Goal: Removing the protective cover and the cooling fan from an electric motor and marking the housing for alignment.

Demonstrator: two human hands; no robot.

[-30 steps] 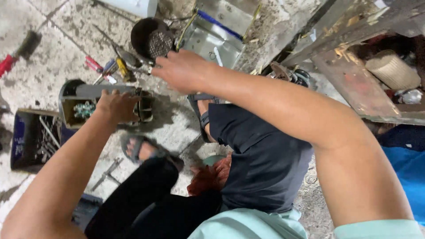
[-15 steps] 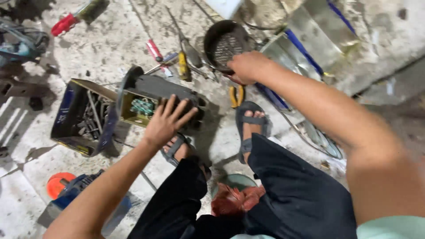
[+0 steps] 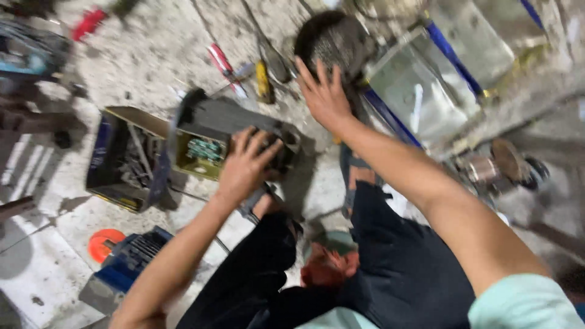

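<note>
Down on the concrete floor [image 3: 152,49], far off to the left of both hands, a red-handled tool [image 3: 88,23] lies blurred near the top edge. Closer in, left of the left hand, an open box [image 3: 125,161] of metal parts sits on the floor, and below it, nearer the person's forearm, there is an orange disc [image 3: 105,242] beside a blue device [image 3: 131,259]. The left hand [image 3: 247,166] lies on a dark grey boxy unit [image 3: 222,131], fingers spread and curled over its right end; the unit touches the right side of the box and shows a yellowish open face with green parts just left of the knuckles. Above that hand, well clear of it, lie a red-and-white screwdriver [image 3: 224,64] and a yellow-handled tool [image 3: 263,82]. The right hand [image 3: 326,94] hangs open with fingers fanned, its fingertips at the rim of a round dark bowl [image 3: 332,39]; whether it touches is too blurred to tell. Right of that hand stands a clear container with a blue edge [image 3: 420,91].
</note>
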